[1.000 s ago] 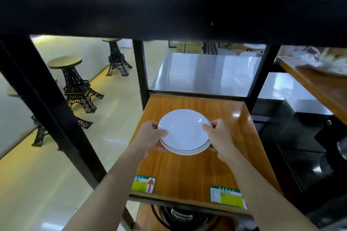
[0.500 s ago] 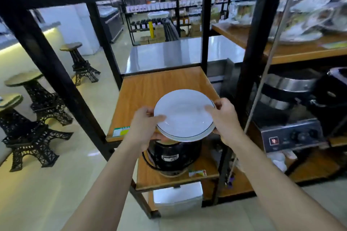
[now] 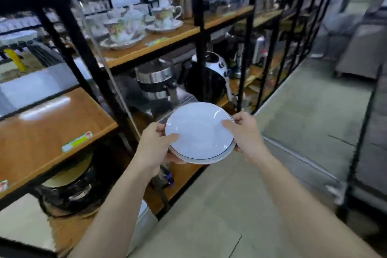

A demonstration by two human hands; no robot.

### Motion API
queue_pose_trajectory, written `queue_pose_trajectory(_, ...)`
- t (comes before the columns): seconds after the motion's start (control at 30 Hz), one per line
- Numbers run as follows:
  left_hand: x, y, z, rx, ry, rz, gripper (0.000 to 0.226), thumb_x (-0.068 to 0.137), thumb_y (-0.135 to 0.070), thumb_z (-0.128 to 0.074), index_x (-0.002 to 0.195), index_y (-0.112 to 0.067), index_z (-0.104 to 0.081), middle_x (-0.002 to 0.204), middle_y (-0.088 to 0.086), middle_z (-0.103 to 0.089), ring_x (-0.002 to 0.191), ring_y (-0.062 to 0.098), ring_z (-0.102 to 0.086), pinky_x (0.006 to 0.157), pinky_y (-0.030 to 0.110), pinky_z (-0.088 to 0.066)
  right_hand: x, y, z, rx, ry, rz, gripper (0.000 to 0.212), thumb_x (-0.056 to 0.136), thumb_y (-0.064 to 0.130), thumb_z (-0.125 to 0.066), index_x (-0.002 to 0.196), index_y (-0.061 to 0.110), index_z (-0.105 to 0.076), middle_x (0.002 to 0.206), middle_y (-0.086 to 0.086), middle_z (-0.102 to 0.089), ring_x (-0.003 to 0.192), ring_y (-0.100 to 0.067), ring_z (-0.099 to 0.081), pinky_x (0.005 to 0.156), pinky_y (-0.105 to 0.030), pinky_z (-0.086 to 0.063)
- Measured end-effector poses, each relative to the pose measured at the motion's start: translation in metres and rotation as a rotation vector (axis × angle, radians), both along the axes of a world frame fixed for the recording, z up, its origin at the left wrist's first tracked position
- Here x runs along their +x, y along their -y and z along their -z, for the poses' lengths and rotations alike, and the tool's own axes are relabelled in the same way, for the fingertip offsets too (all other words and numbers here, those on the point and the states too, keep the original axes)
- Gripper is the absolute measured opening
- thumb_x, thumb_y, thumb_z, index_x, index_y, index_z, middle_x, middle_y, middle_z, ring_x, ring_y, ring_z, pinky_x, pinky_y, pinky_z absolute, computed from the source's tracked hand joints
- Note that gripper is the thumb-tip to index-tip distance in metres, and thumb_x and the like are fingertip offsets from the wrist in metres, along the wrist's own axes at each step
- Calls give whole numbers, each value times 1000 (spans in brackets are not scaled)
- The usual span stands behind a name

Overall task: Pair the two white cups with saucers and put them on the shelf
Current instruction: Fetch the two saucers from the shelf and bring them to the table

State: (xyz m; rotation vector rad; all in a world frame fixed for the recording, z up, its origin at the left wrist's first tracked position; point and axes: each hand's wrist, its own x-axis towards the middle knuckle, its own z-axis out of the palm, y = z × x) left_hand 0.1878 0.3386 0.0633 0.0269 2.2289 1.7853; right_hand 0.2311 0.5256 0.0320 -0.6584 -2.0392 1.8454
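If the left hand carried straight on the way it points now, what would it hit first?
The left hand points up and right, so probably the steel appliance on the lower shelf behind the saucers it holds. Depth is unclear and the frame is blurred.

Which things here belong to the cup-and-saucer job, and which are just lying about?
Job:
saucers, a stack gripped at the rims by the left hand and right hand
wooden shelf

Lying about:
patterned teacups on the upper shelf
steel appliance
black cooker below
No white cups can be made out.
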Motion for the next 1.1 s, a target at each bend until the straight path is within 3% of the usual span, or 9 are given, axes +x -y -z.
queue_pose_trajectory(0.13, 44, -134, 10, 35, 15, 193, 10, 91, -2, -55, 96, -6, -48, 99, 13, -60, 71, 22, -62, 40, 29, -53, 75, -124, 7, -31, 21, 226, 15, 83, 15, -59, 76, 17, -47, 81, -7, -51, 66, -23, -48, 43, -20, -37)
queue_pose_trajectory(0.27, 82, -233, 23, 87, 52, 358, 13, 87, -3, -60, 92, -10, -50, 99, 14, -63, 71, 26, -68, 58, 48, -59, 138, -208, 8, 31, 47, 354, 12, 80, 17, -61, 76, 13, -51, 86, -15, -59, 77, -30, -55, 62, -35, -41)
queue_pose_trajectory(0.37, 129, -324, 34, 115, 117, 484, 15, 87, 2, -57, 83, -9, -47, 85, 9, -60, 53, 17, -65, 38, 29, -52, 208, -282, 11, 86, 63, 508, 16, 81, 15, -59, 71, 17, -47, 76, -4, -54, 76, -26, -49, 61, -33, -41)
queue_pose_trajectory(0.43, 157, -376, 38, 123, 176, 551, 14, 86, 2, -58, 86, -8, -47, 86, 9, -59, 60, 22, -62, 35, 25, -48, 247, -321, 16, 94, 77, 601, 13, 83, 14, -58, 76, 13, -47, 75, 0, -49, 74, -21, -46, 64, -30, -37)
queue_pose_trajectory(0.53, 184, -439, 51, 89, 222, 641, 13, 86, 1, -58, 90, -8, -49, 89, 8, -60, 69, 25, -62, 43, 33, -55, 291, -365, 29, 100, 125, 708, 18, 84, 13, -57, 71, 15, -45, 70, 1, -46, 65, -16, -41, 57, -28, -32)
queue_pose_trajectory(0.73, 211, -530, 88, -61, 264, 845, 14, 86, -1, -59, 91, -6, -47, 94, 8, -58, 73, 23, -62, 53, 39, -58, 338, -426, 74, 30, 251, 876, 14, 82, 16, -57, 91, 6, -53, 83, -4, -57, 77, -24, -53, 63, -33, -41)
queue_pose_trajectory(0.83, 210, -564, 111, -150, 295, 893, 15, 88, -3, -60, 99, -3, -50, 99, 7, -56, 84, 25, -60, 58, 45, -59, 338, -447, 97, 36, 368, 913, 12, 84, 17, -55, 87, 7, -50, 77, 0, -52, 76, -24, -52, 56, -29, -38)
queue_pose_trajectory(0.93, 205, -587, 130, -239, 349, 918, 22, 89, -2, -59, 110, 0, -50, 97, 4, -54, 77, 19, -57, 55, 44, -58, 333, -459, 119, 14, 504, 899, 14, 88, 18, -53, 92, 5, -50, 82, -3, -53, 79, -23, -51, 58, -30, -40)
queue_pose_trajectory(1.1, 199, -613, 159, -389, 269, 937, 18, 86, -3, -61, 101, 5, -56, 102, 17, -63, 82, 27, -62, 53, 37, -58, 333, -472, 150, -90, 623, 876, 18, 89, 20, -53, 93, 3, -48, 88, -11, -54, 71, -25, -51, 42, -27, -39)
